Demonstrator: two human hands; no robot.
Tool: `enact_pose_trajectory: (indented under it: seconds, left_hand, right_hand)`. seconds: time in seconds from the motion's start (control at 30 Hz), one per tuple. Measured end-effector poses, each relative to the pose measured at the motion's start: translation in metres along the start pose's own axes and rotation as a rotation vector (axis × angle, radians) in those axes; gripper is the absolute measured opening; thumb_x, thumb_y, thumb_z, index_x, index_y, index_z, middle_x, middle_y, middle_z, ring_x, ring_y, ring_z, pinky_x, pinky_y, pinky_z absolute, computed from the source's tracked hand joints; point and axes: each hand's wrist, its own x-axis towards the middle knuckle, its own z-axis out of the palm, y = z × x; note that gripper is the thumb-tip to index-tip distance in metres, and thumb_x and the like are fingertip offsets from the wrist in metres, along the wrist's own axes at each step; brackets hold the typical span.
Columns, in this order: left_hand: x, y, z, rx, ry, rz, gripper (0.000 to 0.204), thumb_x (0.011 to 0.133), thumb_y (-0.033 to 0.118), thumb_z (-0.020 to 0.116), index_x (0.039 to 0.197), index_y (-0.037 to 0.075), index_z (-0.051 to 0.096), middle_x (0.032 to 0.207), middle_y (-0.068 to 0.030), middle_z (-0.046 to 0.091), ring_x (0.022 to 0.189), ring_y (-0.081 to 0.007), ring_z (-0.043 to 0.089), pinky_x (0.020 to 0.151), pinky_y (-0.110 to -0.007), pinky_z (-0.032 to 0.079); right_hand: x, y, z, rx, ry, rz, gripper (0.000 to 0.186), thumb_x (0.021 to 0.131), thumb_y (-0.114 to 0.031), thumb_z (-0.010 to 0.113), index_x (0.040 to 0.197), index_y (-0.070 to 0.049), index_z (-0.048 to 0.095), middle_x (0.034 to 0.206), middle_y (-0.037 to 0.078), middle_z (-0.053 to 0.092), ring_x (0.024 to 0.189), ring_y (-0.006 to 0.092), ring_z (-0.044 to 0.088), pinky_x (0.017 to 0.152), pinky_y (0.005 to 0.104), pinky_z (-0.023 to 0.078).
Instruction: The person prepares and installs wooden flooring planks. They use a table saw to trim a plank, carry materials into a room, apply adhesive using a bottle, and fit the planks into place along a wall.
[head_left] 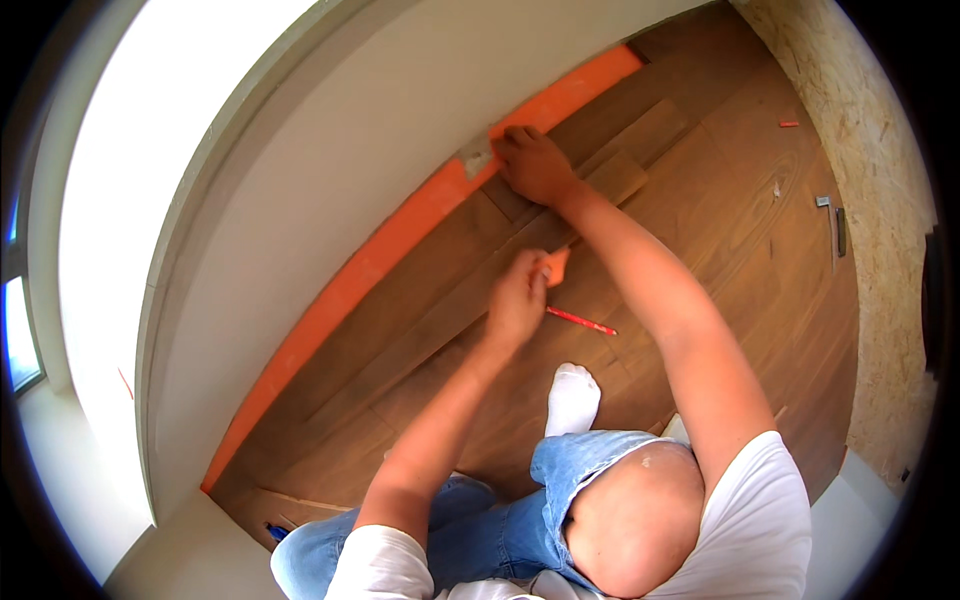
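My left hand (517, 300) is closed, pinching a small torn orange piece (557, 267) above the wooden floor. Farther off, my right hand (537, 165) reaches to the foot of the wall. Its curled fingers grip the edge of an orange underlay strip (400, 222) that runs along the wall. Just left of those fingers, a bare greyish patch (474, 160) breaks the strip. A red pencil (582, 321) lies on the floor beside my left hand.
Loose-looking narrow wood pieces (618, 177) lie near my right forearm. To the right, a metal bar tool (831, 225) and a small red piece (789, 124) rest by a chipboard panel (880, 200). A blue object (277, 532) sits near my knee. A pale wall (330, 190) rises at left.
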Motion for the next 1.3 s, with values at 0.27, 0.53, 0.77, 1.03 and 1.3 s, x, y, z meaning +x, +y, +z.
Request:
enact_pose_trajectory:
  seconds: [0.27, 0.53, 0.77, 1.03, 1.3]
  left_hand:
    - [-0.064, 0.013, 0.045, 0.012, -0.395, -0.199, 0.022, 0.094, 0.012, 0.062, 0.114, 0.002, 0.067, 0.106, -0.0205, 0.069, 0.092, -0.036, 0.069, 0.08, -0.044, 0.054]
    - [-0.057, 0.016, 0.025, 0.381, -0.026, 0.334, 0.019, 0.087, 0.012, 0.07, 0.103, 0.002, 0.068, 0.096, -0.0133, 0.065, 0.091, -0.0343, 0.062, 0.085, -0.045, 0.05]
    - [-0.044, -0.006, -0.074, 0.552, -0.368, 0.614, 0.017, 0.085, 0.011, 0.069, 0.1, 0.004, 0.066, 0.091, -0.0121, 0.063, 0.086, -0.0316, 0.062, 0.078, -0.043, 0.052]
    - [-0.135, -0.02, -0.245, 0.742, -0.782, 0.479, 0.012, 0.081, 0.012, 0.07, 0.089, 0.005, 0.063, 0.079, -0.0106, 0.06, 0.076, -0.032, 0.062, 0.069, -0.043, 0.053]
    - [-0.243, -0.071, -0.294, 0.803, -0.51, -0.011, 0.011, 0.087, 0.016, 0.065, 0.084, 0.006, 0.061, 0.081, -0.016, 0.063, 0.077, -0.038, 0.063, 0.064, -0.049, 0.052]
  right_hand:
    - [-0.007, -0.007, -0.007, -0.009, -0.068, 0.084, 0.023, 0.088, -0.019, 0.065, 0.106, -0.005, 0.068, 0.112, 0.014, 0.064, 0.109, 0.0338, 0.059, 0.092, 0.0443, 0.051]
    - [-0.044, -0.037, -0.027, 0.15, 0.07, 0.119, 0.02, 0.09, -0.014, 0.063, 0.107, -0.005, 0.069, 0.112, 0.013, 0.067, 0.111, 0.035, 0.059, 0.094, 0.0445, 0.051]
    - [-0.073, -0.045, -0.089, 0.17, 0.072, 0.259, 0.023, 0.09, -0.008, 0.063, 0.112, -0.007, 0.069, 0.114, 0.013, 0.068, 0.109, 0.0335, 0.061, 0.095, 0.0434, 0.051]
    - [-0.206, -0.01, -0.166, -0.012, 0.035, 0.47, 0.022, 0.094, -0.007, 0.061, 0.115, -0.004, 0.067, 0.108, 0.015, 0.068, 0.104, 0.0349, 0.063, 0.092, 0.0416, 0.05]
    - [-0.228, -0.041, -0.147, 0.089, -0.157, 0.464, 0.022, 0.097, -0.007, 0.058, 0.116, -0.003, 0.068, 0.107, 0.015, 0.068, 0.102, 0.0319, 0.065, 0.09, 0.0408, 0.051]
